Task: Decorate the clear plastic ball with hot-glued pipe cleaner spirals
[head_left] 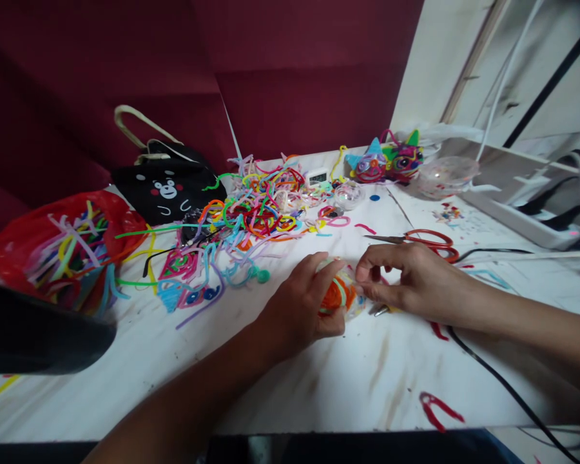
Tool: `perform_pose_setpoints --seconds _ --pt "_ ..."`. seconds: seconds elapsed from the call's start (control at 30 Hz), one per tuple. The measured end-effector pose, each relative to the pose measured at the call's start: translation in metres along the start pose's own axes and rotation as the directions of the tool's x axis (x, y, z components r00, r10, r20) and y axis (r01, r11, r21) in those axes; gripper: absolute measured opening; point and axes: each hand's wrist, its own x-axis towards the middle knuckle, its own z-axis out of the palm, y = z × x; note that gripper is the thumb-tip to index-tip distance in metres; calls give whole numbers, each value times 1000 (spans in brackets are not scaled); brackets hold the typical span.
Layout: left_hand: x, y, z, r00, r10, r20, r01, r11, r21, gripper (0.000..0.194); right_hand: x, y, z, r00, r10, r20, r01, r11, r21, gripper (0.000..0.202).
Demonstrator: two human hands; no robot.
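My left hand (297, 306) is wrapped round a clear rounded piece (337, 295) with orange and pale green fuzzy stems coiled on it. It rests on or just above the white table. My right hand (403, 277) is at the piece's right side, thumb and forefinger pinched together against it. Whatever lies between those fingertips is too small to make out. Just behind my right hand lie scissors (428, 241) with red handles. A small metal tip shows under the right fingers, mostly hidden.
A tangled heap of colourful pipe cleaners (263, 206) covers the table's back middle. On the left are a red bag (120, 216) of stems and a black tote (174, 187). Two finished ornaments (384, 160) and a clear bowl (447, 177) stand back right. A black cable (507, 390) crosses the right.
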Motion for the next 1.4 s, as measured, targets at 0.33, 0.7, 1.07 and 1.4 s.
perform_pose_setpoints --seconds 0.33,0.7,1.07,1.4 --pt "0 0 0 1000 7 -19 -6 1000 27 60 3 4 -10 967 146 211 -187 964 190 15" --pt "1 1 -1 1000 15 -9 -14 1000 25 60 9 9 1 973 129 191 -167 966 199 16" --pt "5 -6 -3 995 -65 76 75 989 -126 60 29 21 2 942 140 303 -232 928 291 24" --pt "11 -17 -5 955 -185 230 247 929 -277 69 46 33 9 899 98 426 -219 945 244 29"
